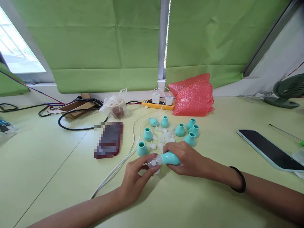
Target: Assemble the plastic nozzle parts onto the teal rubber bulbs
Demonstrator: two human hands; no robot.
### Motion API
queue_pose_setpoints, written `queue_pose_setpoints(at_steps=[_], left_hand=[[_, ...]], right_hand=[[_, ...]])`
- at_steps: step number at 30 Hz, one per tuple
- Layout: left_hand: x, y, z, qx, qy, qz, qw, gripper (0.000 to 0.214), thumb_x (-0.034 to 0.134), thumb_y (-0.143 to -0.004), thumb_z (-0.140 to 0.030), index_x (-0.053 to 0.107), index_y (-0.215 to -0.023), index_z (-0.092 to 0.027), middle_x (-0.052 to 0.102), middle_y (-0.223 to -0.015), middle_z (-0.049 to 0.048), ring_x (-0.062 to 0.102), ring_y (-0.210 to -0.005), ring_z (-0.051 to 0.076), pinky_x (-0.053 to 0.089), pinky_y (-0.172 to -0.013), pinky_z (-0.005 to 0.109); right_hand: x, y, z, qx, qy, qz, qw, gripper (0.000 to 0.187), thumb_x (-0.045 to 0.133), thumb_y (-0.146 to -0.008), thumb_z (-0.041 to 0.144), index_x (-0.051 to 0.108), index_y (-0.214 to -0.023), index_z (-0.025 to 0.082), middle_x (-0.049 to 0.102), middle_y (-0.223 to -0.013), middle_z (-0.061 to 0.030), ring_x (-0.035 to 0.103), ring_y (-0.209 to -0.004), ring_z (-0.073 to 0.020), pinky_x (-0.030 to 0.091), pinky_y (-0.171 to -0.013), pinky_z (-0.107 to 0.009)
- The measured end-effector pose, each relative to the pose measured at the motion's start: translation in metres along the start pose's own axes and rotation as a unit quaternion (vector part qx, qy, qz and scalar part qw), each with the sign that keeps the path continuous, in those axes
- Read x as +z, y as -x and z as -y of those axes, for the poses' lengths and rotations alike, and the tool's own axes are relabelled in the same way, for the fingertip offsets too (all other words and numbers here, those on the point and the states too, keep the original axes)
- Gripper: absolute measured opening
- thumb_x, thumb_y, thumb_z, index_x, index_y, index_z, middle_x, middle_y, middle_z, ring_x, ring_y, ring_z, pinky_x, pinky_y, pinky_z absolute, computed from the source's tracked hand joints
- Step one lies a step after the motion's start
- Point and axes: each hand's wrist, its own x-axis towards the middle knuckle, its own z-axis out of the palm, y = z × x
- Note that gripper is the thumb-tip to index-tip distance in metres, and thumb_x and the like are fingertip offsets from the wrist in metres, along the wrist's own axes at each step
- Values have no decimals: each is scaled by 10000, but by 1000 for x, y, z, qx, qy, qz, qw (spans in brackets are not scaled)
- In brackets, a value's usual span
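My right hand [187, 159] is wrapped round a teal rubber bulb [170, 158] lying on its side just above the table. My left hand [137, 178] pinches the clear plastic tip [154, 162] at the bulb's mouth. Just beyond my hands, several more teal bulbs [180, 129] stand on the pale green table [59, 177], with small clear plastic tips [163, 136] scattered among them.
A white cable [118, 166] runs from near my left hand to chargers on an orange power strip [158, 104]. A dark red wallet [109, 140], a red bubble-wrap bag [193, 94], a plastic-wrapped cup [116, 108], a tablet [270, 149], a fan [286, 90].
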Motion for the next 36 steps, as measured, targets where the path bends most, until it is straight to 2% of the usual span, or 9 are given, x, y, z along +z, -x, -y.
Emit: queue_pose_setpoints(at_steps=[3, 8, 10, 13, 16, 22, 28, 34, 36], left_hand=[[-1, 1, -1, -13, -20, 22, 999, 236, 568, -749, -198, 617, -975, -152, 675, -770, 37, 586, -519, 105, 517, -498, 215], [-1, 1, 1, 27, -107, 33, 993, 218, 563, -762, -232, 631, -948, -141, 659, -702, 39, 566, -564, 119, 480, -512, 206], [-2, 1, 1, 48, -123, 32, 991, 219, 560, -765, -223, 627, -958, -141, 658, -707, 48, 563, -571, 121, 459, -475, 187], [-2, 2, 3, 95, -123, 33, 987, 246, 546, -771, -181, 600, -1009, -149, 654, -753, 64, 561, -583, 120, 419, -411, 162], [-2, 3, 4, 139, -130, 36, 981, 274, 534, -774, -140, 572, -1045, -148, 627, -724, 57, 538, -558, 114, 416, -419, 171], [-1, 6, 4, 196, -150, 64, 967, 333, 495, -794, -97, 503, -1124, -143, 593, -724, 65, 541, -598, 128, 447, -507, 210], [-1, 7, 4, 241, -204, 81, 946, 405, 445, -813, -85, 410, -1212, -147, 534, -701, 44, 499, -595, 130, 443, -513, 221], [0, 8, 2, 284, -234, 111, 923, 428, 409, -826, -76, 347, -1246, -121, 550, -734, 68, 518, -628, 149, 467, -537, 242], [0, 8, 3, 284, -247, 125, 918, 430, 401, -826, -76, 340, -1250, -114, 558, -736, 72, 522, -624, 152, 470, -532, 246]], right_hand=[[1, 2, 1, -35, 71, -14, 997, 90, 416, -699, 119, 482, -757, 140, 560, -636, -34, 496, -543, -125, 284, -452, -221], [3, 5, 1, -73, 176, -16, 982, 174, 346, -699, 60, 495, -742, 141, 527, -596, -37, 448, -469, -121, 219, -414, -230], [6, 5, 1, -56, 132, -6, 990, 151, 381, -682, 77, 505, -741, 140, 546, -615, -41, 471, -492, -125, 249, -422, -225], [9, 4, 2, -3, -9, 3, 1000, 126, 463, -641, 109, 518, -750, 142, 583, -652, -34, 519, -564, -126, 336, -487, -214], [8, 2, 5, 71, -131, 30, 988, 121, 507, -605, 114, 532, -718, 148, 579, -617, -5, 513, -556, -107, 362, -519, -200], [2, -1, 3, 168, -289, 171, 927, 69, 526, -571, 131, 527, -639, 142, 478, -551, 44, 423, -526, -70, 324, -467, -165], [4, -3, -2, 268, -333, 250, 869, 142, 573, -530, 169, 550, -667, 143, 452, -584, 48, 401, -544, -65, 332, -472, -160], [1, -3, -3, 279, -411, 351, 794, 101, 543, -547, 159, 539, -648, 146, 379, -483, 70, 320, -411, -30, 255, -353, -139], [0, -4, -3, 278, -414, 367, 785, 127, 553, -548, 163, 551, -674, 147, 380, -474, 75, 321, -395, -27, 256, -340, -133]])
